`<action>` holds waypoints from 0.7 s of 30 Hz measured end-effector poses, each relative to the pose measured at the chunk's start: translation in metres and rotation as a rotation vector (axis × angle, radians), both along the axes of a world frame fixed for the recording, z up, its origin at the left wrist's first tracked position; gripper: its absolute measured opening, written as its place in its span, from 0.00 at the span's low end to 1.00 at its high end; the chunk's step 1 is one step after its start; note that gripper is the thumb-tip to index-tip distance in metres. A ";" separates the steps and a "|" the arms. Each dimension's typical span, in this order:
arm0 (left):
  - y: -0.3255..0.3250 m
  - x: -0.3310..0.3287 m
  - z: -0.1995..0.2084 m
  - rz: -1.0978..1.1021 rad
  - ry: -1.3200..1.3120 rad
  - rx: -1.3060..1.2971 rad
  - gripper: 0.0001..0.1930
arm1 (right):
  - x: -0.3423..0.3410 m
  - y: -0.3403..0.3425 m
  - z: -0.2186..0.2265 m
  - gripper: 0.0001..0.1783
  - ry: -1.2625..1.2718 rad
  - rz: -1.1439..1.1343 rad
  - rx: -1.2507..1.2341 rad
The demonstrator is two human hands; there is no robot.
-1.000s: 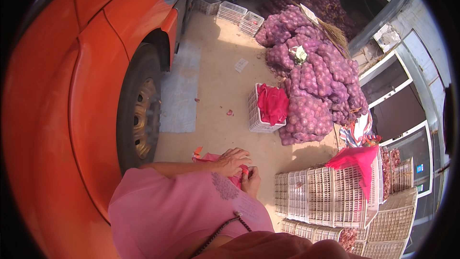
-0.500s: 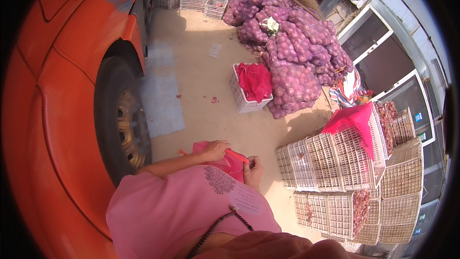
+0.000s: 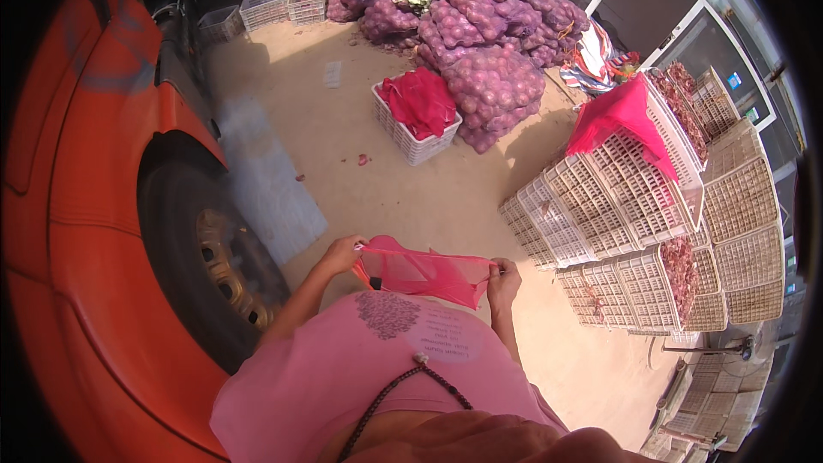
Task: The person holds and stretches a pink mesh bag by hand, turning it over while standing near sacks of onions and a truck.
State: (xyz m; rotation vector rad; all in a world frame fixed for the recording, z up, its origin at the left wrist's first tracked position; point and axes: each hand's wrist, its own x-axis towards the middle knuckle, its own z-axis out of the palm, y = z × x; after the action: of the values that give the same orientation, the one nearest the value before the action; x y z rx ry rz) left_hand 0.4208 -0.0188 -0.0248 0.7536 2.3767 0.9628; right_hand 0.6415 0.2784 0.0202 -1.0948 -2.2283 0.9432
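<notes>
A pink mesh bag (image 3: 420, 273) is stretched sideways in front of my body, its upper edge pulled taut between both hands. My left hand (image 3: 343, 255) is closed on the bag's left corner, where an orange strip hangs down. At the other corner my right hand (image 3: 504, 279) pinches the edge, with the fingers bent round it. Below its taut edge the bag's thin mesh hangs loose. Ahead on the ground stands a white plastic crate (image 3: 418, 150) heaped with folded pink mesh bags (image 3: 420, 101).
Onion-filled mesh sacks (image 3: 489, 90) are piled beyond the crate. Stacked pale crates (image 3: 591, 206) rise on my right, with a pink mesh bag (image 3: 621, 120) draped over the top. An orange truck (image 3: 94, 231) with a large wheel (image 3: 214, 249) stands close on my left. Small crates (image 3: 266, 9) sit farther back.
My hands have moved apart, spreading the previously bunched bag into a wide, taut edge. The view has turned and shifted, bringing more of the crates and ground at right into sight.
</notes>
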 end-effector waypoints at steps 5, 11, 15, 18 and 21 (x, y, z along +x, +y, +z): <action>0.001 -0.004 0.019 -0.127 -0.185 0.086 0.10 | -0.001 0.016 -0.032 0.08 -0.130 -0.047 -0.081; -0.007 -0.008 0.042 -0.131 -0.462 0.249 0.12 | 0.000 0.041 -0.094 0.09 -0.103 0.041 0.043; -0.011 -0.021 0.067 0.068 -0.483 0.376 0.12 | 0.003 0.030 -0.083 0.09 -0.076 0.049 -0.260; -0.012 -0.034 0.049 0.253 -0.319 0.531 0.11 | 0.003 0.023 -0.066 0.09 -0.003 -0.025 -0.417; -0.008 -0.032 0.047 0.428 -0.175 0.558 0.12 | -0.003 0.020 -0.052 0.09 0.109 -0.082 -0.419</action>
State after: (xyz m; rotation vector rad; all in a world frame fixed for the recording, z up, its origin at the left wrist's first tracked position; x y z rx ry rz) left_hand 0.3885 -0.0272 0.0218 0.3140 2.1650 1.8342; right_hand 0.6386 0.2985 -0.0319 -1.2656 -1.9298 1.4385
